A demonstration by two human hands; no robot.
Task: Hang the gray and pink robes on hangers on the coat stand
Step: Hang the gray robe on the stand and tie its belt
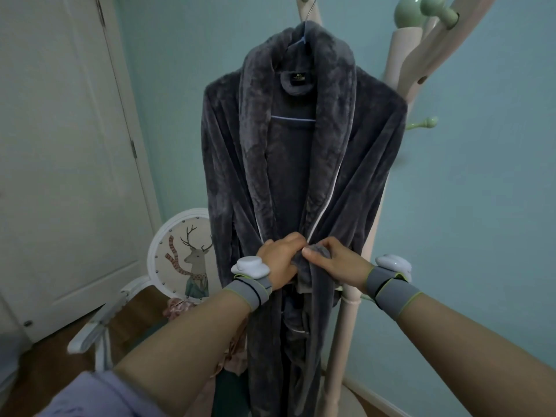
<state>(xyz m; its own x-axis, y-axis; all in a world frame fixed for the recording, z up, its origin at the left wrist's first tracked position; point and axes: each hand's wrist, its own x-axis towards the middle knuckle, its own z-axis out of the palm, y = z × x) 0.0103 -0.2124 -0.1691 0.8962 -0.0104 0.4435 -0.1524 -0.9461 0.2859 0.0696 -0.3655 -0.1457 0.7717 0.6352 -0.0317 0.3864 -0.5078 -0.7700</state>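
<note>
The gray robe (288, 164) hangs full length on a blue hanger (293, 118) hooked at the top of the pale coat stand (400, 64). At waist height my left hand (279, 260) and my right hand (334, 260) meet at the robe's front opening, both gripping the gray belt (319, 254) where the two front edges come together. A bundle of pink robe (180, 307) lies on the chair seat behind my left forearm, mostly hidden.
A white chair with a deer picture on its round back (183, 254) stands to the left of the robe. A white door (60, 145) fills the left side. The stand has green knobs (427, 10) and a peg (424, 123); its post (343, 335) is behind the robe.
</note>
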